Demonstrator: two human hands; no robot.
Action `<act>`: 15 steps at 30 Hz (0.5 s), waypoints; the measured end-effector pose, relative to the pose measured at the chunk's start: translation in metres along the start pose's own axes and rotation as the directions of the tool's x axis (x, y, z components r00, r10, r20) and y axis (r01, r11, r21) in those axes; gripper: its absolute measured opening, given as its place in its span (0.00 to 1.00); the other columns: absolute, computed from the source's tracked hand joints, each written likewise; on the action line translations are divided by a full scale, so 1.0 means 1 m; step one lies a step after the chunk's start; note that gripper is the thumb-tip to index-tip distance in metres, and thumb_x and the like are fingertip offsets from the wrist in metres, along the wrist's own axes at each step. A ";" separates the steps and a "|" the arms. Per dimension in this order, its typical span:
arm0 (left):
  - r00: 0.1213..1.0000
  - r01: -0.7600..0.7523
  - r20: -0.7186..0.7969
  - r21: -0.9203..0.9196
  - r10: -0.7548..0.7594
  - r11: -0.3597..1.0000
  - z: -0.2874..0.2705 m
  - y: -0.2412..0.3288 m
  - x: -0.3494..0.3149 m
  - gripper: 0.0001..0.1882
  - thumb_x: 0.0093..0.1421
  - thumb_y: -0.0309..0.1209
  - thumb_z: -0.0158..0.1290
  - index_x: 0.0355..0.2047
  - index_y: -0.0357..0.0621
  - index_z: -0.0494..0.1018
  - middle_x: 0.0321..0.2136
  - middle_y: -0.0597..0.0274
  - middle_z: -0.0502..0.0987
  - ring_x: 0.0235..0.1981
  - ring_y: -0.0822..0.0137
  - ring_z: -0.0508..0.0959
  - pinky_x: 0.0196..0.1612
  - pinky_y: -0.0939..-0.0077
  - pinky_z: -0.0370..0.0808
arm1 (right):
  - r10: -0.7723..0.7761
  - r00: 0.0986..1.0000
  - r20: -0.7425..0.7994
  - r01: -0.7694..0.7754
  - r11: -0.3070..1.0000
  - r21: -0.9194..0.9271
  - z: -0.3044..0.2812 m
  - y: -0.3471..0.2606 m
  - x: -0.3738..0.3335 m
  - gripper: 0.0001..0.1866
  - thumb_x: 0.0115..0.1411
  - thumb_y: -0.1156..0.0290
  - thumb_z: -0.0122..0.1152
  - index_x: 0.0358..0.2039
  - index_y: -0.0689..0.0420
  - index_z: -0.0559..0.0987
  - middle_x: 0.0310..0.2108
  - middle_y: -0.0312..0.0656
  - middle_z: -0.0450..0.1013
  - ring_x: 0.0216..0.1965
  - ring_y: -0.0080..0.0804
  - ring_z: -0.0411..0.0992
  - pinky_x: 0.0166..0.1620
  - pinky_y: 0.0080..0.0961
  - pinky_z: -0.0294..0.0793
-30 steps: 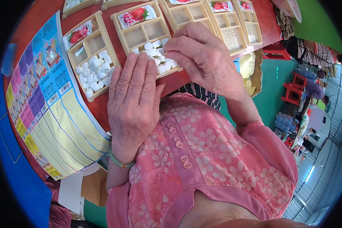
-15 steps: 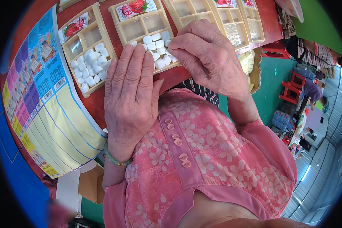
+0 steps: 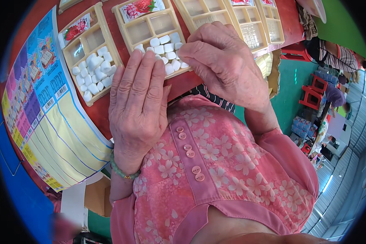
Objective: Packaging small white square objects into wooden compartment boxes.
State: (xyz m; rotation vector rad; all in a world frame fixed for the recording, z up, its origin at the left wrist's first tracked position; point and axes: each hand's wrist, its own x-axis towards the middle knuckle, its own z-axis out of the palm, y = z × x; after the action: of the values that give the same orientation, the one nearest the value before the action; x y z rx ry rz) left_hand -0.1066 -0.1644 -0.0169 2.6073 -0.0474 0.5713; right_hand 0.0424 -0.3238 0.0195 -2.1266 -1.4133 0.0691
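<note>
Far left of the middle tray (image 3: pixel 139 31) we have printed sheets (image 3: pixel 65 136), then the left tray (image 3: pixel 95 39), loaded with white pieces at its near end, a narrow red strip separating it from the middle tray. Here's the left hand (image 3: pixel 136 105): flat, fingers straight and together, fingertips over the middle tray's near left corner, gripping nothing visible; what lies beneath cannot be told. And the key relation: the white lumps (image 3: pixel 164 48) sit in the middle tray's wide near compartment, between both hands, just right of the left fingertips. The middle tray's long axis runs away from the body, far end leaning left; raised walls bound the lumps, open room is above, and a red table (image 3: pixel 185 82) strip borders its near edge. Now the right hand (image 3: pixel 182 52), at the middle tray's near right corner: thumb and forefinger drawn close, other fingers curled; whether they pinch anything, I cannot tell. Neither hand is clearly nearer. Right of the middle tray, more trays (image 3: pixel 250 34) stand close by.
</note>
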 end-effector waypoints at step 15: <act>0.997 -0.041 0.066 0.022 0.039 0.999 -0.010 0.007 0.002 0.21 0.64 0.30 0.58 0.54 0.28 0.74 0.60 0.45 0.73 0.65 0.49 0.70 0.67 0.52 0.65 | -0.119 0.992 -0.053 0.117 0.992 -0.043 -0.065 0.050 0.155 0.06 0.61 0.75 0.62 0.37 0.63 0.81 0.31 0.46 0.75 0.33 0.41 0.76 0.35 0.32 0.73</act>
State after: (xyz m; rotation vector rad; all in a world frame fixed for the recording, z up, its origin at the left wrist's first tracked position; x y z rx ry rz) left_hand -0.1101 -0.1658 -0.0050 2.6532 -0.1152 0.5026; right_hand 0.1743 -0.2324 0.0896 -2.0561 -1.5159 -0.0637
